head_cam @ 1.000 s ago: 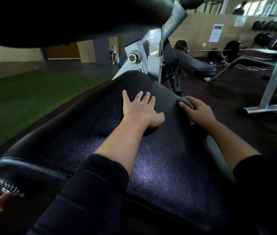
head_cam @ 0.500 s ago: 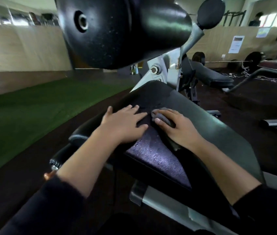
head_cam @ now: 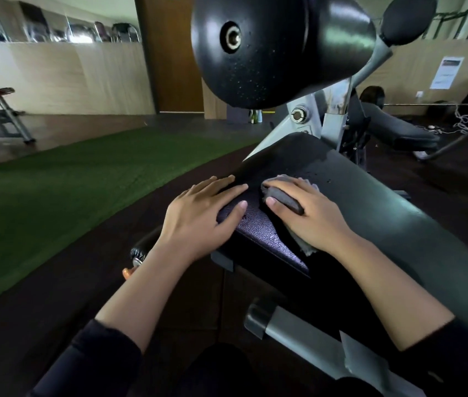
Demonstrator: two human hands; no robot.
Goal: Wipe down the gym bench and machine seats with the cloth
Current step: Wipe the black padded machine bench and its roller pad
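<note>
While flat on the seat pad (head_cam: pixel 370 202), left hand (head_cam: pixel 198 213); right hand (head_cam: pixel 310 216) clutching cloth (head_cam: pixel 284 200).

Both hands lie side by side on the seat (head_cam: pixel 370 202): left hand (head_cam: pixel 198 216) flat, right hand (head_cam: pixel 310 213) on the cloth (head_cam: pixel 284 200). A roller pad (head_cam: pixel 270 50) hangs above, turf (head_cam: pixel 55 196) lies left.

Both forearms are bare, with dark long sleeves (head_cam: pixel 95 359) pushed up toward the elbows.
</note>
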